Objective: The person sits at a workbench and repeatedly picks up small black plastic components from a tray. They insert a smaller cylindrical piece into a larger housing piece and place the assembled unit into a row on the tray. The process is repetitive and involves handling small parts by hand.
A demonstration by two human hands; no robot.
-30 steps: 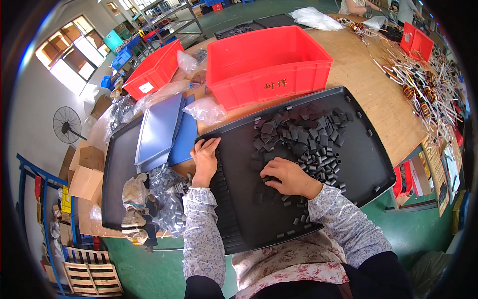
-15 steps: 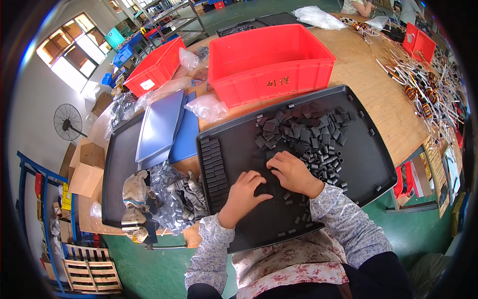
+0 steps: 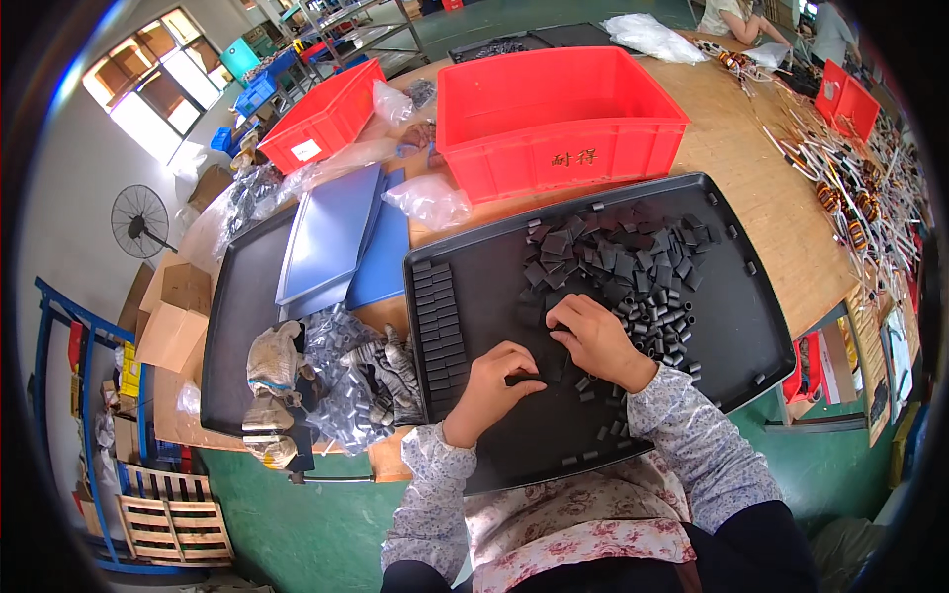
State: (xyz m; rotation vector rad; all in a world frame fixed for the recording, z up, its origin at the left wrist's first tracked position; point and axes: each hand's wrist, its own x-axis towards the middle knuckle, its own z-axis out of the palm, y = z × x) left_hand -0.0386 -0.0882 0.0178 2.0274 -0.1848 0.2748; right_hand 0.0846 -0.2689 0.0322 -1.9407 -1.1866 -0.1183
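A large black tray (image 3: 494,445) lies before me. My left hand (image 3: 491,388) is over its left-middle part, thumb and fingers drawn into a pinch; anything between them is too dark to make out. My right hand (image 3: 601,346) is just right of it, fingers curled down by the near edge of a pile of flat black pieces (image 3: 633,259). What its fingertips hold, if anything, is hidden. Short black tubes (image 3: 667,321) are heaped beside that hand. Along the tray's left wall, black pieces stand in neat rows (image 3: 440,331).
A red bin (image 3: 563,148) stands behind the tray, another red bin (image 3: 321,114) farther left. Blue sheets (image 3: 331,232), worn gloves (image 3: 275,358) and a clear bag of grey parts (image 3: 346,395) lie left. Wire bundles (image 3: 840,198) cover the right side; another person (image 3: 732,18) sits beyond.
My left thumb and fingers have drawn closer together. My right hand stays by the pile with its fingers curled. The whole view has shifted slightly.
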